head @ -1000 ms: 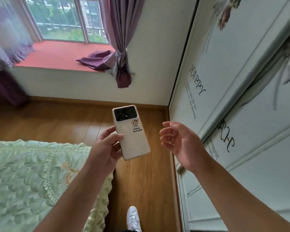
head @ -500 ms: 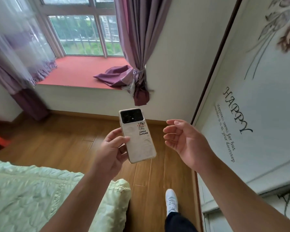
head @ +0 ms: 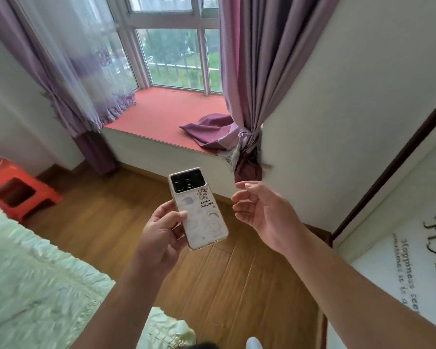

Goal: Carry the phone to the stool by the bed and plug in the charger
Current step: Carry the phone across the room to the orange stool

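My left hand grips a white phone by its lower left edge, back side up, with a black camera block and a cartoon sticker showing. The phone is held upright in the middle of the view, above the wooden floor. My right hand hovers just right of the phone, fingers apart and curled, holding nothing. An orange plastic stool stands at the far left beside the bed. No charger is visible.
A red window seat with a crumpled purple cloth runs across the back under tied purple curtains. A white wardrobe door with lettering fills the right side. Wooden floor lies between bed and window seat.
The view has swung left and up as I walk forward; the orange stool has come into sight at the left. Both hands keep their pose, with the phone still in my left hand.
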Tool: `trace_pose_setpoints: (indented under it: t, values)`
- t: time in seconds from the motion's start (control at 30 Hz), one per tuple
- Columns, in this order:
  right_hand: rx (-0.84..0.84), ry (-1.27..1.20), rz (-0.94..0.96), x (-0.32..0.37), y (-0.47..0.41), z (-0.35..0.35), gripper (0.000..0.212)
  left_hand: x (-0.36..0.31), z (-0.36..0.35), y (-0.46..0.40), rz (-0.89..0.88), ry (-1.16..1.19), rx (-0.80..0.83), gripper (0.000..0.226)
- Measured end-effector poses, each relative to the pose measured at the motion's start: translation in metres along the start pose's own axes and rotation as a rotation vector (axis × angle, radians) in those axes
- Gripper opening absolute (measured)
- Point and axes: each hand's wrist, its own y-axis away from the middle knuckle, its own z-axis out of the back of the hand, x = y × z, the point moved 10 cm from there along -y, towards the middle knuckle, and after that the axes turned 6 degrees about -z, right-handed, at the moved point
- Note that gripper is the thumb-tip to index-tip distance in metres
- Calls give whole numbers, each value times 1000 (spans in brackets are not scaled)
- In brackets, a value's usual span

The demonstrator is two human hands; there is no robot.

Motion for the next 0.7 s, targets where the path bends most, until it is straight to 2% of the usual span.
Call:
trace_pose_setpoints:
  t: [0.2,0.43,0.7]
  values:
    - [154,18,-100,3,-80,-34,21,-22,22,-51,-52,89,-78,32]
    - [254,46,-166,-1,-183,-98,20,-59,86,-122,-114,155,-203,36]
    - [286,117,-211,-2,-331,-196,20,-124,160,-247,-141,208,-268,32]
